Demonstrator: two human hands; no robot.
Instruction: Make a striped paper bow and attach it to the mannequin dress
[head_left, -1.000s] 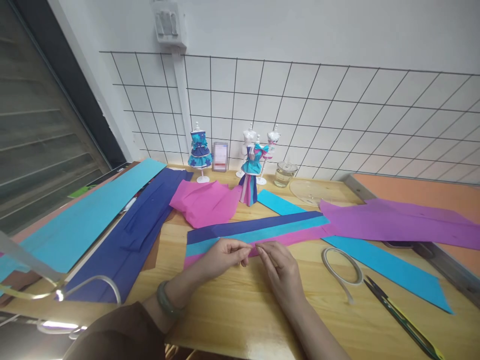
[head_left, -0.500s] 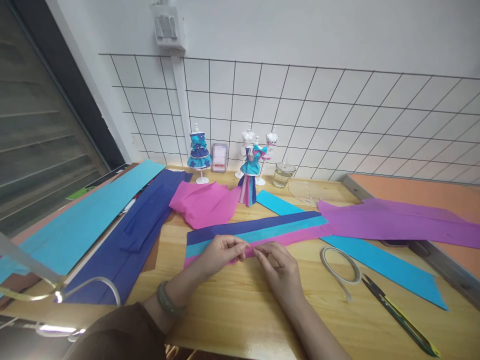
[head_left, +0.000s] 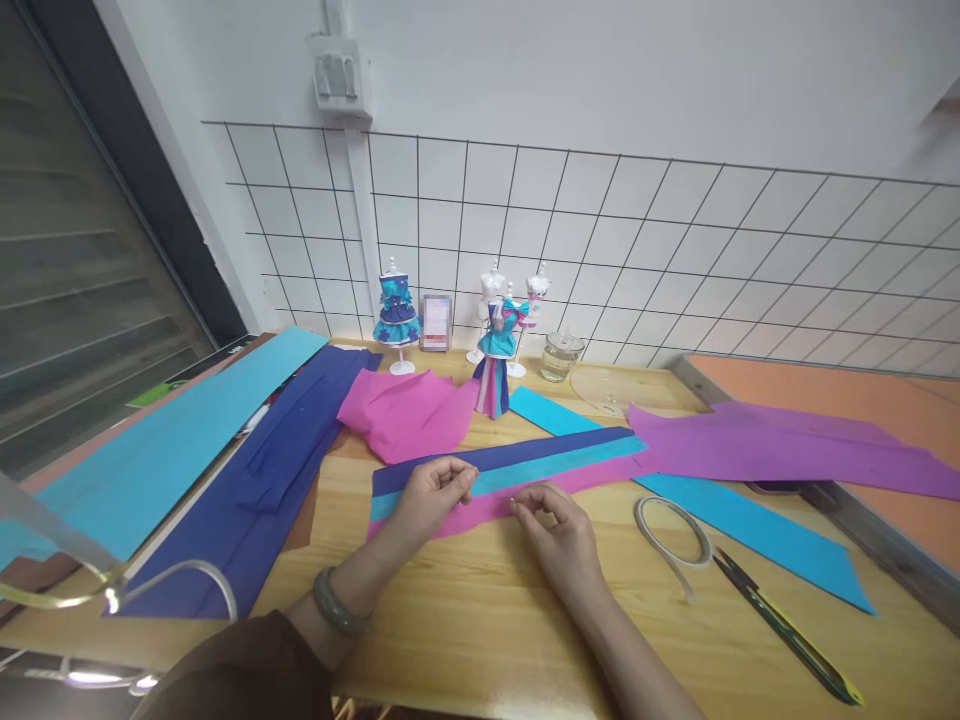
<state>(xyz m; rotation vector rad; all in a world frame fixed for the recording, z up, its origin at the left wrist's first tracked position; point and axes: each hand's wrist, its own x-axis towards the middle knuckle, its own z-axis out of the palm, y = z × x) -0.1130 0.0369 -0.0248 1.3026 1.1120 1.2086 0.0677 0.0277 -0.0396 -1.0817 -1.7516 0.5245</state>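
The striped strip (head_left: 529, 478) lies flat across the table (head_left: 450, 650): its three bands already run side by side (whether fixed together cannot be told), while the purple sheet (head_left: 780, 445) at its right end is plain. Left hand (head_left: 431, 500), above the strip, and right hand (head_left: 561, 532), at its near edge, have curled fingers; whether they grasp anything cannot be told. Writing on the small screen (head_left: 436, 323) is illegible.

two hands (head_left: 435, 492), four small mannequins (head_left: 498, 343), one striped strip (head_left: 540, 466), one tape ring (head_left: 706, 545), one pair of snips (head_left: 786, 627), one glass (head_left: 562, 362), one bracelet (head_left: 337, 604)
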